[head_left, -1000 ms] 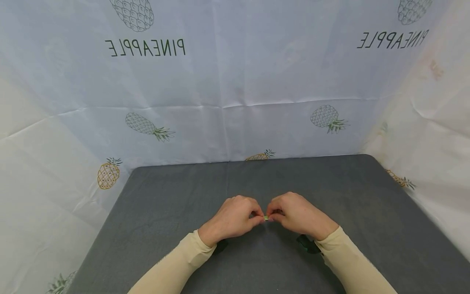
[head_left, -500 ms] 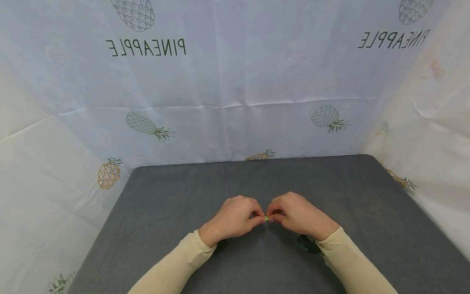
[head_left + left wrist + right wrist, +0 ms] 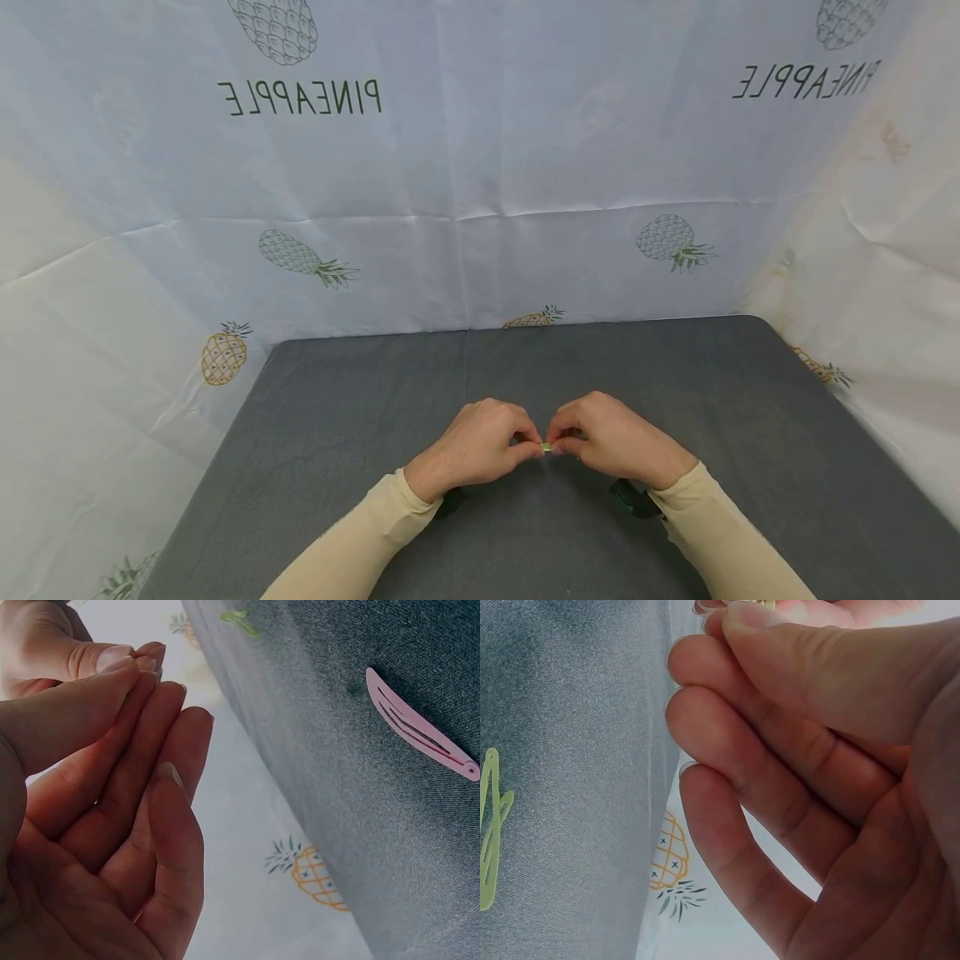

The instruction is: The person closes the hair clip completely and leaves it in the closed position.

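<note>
Near the middle of the table my two hands meet at the fingertips. Between thumb and forefinger my left hand (image 3: 480, 442) pinches one end of a small yellow-green hair clip (image 3: 546, 447). The right hand (image 3: 611, 437) pinches the other end, and only a short striped strip shows between them. In the right wrist view a sliver of the clip (image 3: 769, 604) appears at the top edge; fingers cover the rest. The left hand's other fingers (image 3: 172, 742) are bent and hold nothing. The right hand's other fingers (image 3: 727, 742) also curve loosely.
On the grey table (image 3: 360, 400) lie a pink snap hair clip (image 3: 420, 727), seen in the left wrist view, and a yellow-green snap clip (image 3: 490, 832), seen in the right wrist view. A small green piece (image 3: 238, 621) lies farther off. Pineapple-print cloth (image 3: 480, 167) hangs behind.
Both hands keep their pinch on the hair clip. The right hand has shifted very slightly to the right, and the left hand stays almost still.
</note>
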The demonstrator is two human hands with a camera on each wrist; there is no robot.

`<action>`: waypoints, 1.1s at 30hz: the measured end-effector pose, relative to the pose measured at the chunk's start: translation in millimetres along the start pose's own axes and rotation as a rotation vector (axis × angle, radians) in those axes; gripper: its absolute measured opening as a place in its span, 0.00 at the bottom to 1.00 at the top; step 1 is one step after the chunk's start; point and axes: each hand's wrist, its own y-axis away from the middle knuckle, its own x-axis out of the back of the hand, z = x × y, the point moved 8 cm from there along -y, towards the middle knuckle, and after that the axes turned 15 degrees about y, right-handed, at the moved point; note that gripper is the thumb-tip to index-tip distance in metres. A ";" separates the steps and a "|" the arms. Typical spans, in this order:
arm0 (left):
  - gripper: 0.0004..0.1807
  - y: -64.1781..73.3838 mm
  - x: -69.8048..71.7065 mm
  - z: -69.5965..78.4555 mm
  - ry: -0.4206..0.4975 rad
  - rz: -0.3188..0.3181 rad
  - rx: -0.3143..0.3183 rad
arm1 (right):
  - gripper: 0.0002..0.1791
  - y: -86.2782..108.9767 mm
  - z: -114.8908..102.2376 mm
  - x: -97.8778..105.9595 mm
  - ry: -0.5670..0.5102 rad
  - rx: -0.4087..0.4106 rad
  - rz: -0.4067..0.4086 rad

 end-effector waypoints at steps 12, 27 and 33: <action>0.04 0.7 2.2 1.8 0.059 -0.010 -0.025 | 0.10 1.2 1.1 0.9 -0.047 0.011 -0.005; 0.04 0.7 1.7 0.6 0.076 -0.016 -0.021 | 0.06 1.5 3.6 -2.1 -0.096 0.030 -0.031; 0.04 0.5 2.1 1.1 0.098 -0.017 -0.023 | 0.05 2.5 3.8 -1.5 -0.120 0.029 -0.041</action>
